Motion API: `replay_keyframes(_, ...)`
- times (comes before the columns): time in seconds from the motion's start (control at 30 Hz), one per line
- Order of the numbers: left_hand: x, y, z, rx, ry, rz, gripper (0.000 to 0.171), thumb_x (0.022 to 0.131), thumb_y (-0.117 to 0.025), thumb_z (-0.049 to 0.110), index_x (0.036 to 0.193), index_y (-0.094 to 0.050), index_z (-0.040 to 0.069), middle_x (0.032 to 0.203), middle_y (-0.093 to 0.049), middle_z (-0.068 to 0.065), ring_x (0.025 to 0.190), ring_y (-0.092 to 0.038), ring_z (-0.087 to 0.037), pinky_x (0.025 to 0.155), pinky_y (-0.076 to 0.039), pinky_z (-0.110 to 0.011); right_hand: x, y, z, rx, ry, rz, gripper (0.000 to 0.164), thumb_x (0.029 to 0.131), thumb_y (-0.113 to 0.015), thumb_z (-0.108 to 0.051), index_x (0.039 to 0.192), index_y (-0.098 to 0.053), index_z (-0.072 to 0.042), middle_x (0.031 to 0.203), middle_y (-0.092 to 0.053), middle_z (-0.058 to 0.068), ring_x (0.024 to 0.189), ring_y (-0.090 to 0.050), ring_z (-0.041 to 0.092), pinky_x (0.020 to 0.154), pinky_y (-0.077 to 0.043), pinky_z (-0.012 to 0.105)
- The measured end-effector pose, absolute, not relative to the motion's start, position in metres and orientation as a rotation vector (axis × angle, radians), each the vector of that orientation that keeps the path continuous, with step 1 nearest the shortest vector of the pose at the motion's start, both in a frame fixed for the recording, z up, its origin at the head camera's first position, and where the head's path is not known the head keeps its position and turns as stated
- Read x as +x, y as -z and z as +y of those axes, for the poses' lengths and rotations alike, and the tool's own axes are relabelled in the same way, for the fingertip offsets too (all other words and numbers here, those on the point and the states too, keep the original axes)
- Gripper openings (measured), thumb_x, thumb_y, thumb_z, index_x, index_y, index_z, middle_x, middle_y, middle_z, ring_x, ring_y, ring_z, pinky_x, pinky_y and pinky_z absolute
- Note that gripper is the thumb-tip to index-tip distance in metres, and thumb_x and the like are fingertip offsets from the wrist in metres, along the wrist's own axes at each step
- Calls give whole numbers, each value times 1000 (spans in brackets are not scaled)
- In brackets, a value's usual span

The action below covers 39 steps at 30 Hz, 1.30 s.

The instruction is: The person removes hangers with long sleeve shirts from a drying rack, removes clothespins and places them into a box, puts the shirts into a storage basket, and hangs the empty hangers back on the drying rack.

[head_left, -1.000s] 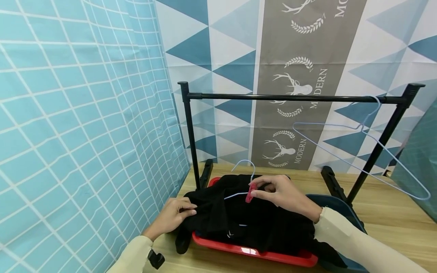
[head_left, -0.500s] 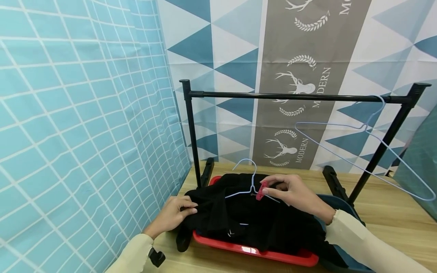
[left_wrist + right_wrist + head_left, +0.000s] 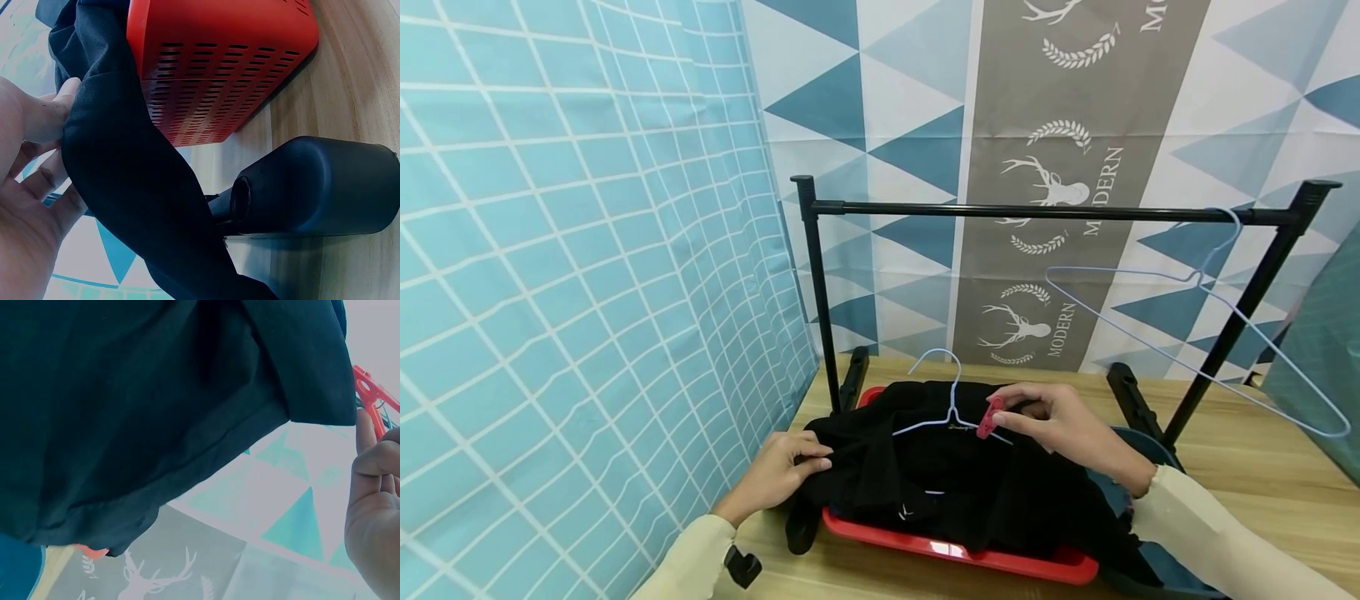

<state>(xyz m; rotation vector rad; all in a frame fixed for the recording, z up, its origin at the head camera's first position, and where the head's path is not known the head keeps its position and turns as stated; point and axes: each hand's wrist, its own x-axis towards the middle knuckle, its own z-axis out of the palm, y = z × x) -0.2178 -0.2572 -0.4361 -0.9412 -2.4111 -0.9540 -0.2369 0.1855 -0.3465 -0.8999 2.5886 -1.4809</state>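
Head view, left hand (image 3: 778, 470) gripping garment (image 3: 958, 463), right hand (image 3: 1063, 423) angled inward, pinching clip (image 3: 988, 419)

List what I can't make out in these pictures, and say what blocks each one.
Head view: the arm ends of the lower hanger, hidden by the black garment.
Head view: most of the inside of the red basket, covered by the garment.
Left wrist view: the fingertips of the left hand, apart from the thumb's, behind the garment.
Right wrist view: part of the red clip, cut off by the right edge.
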Motion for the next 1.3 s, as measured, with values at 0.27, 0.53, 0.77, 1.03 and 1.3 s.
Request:
replay_keyframes(0.27,-217,436,-257,-918,982,-2447,13,90,-80,8,102,-83,11,83,-67,12,72,-60,-2,64,-50,-24,-235,346,197,-838,1513,2613,30,100,-71,-32,127,-71,-19,112,-68,10,46,-43,19,42,-41,32)
replay_keyframes(0.53,-217,436,-257,-916,975,-2445,13,89,-80,8,102,-83,11,83,-66,14,71,-58,-2,63,-49,-24,-236,350,209,-788,1541,2637,32,100,-70,-32,127,-70,-16,105,-67,14,45,-43,20,42,-41,33)
replay_keyframes(0.77,-218,436,-257,-919,973,-2445,14,89,-80,7,102,-83,11,82,-66,14,69,-56,-2,62,-48,-24,-232,348,219,-716,1502,2718,36,100,-70,-36,129,-70,-15,87,-63,18,48,-48,20,43,-41,31)
replay_keyframes(1.03,-218,436,-257,-915,971,-2453,13,89,-80,8,102,-83,12,82,-65,15,68,-54,-1,61,-46,-23,-230,348,231,-698,1502,2765,36,100,-69,-35,130,-69,-14,64,-52,4,47,-48,25,46,-43,32)
replay_keyframes(1.3,-217,437,-257,-896,984,-2470,13,90,-80,11,102,-83,14,78,-62,16,62,-50,-1,58,-43,-22,-231,350,239,-677,1515,2770,38,101,-68,-33,131,-68,-10,58,-47,2,45,-45,23,44,-41,32)
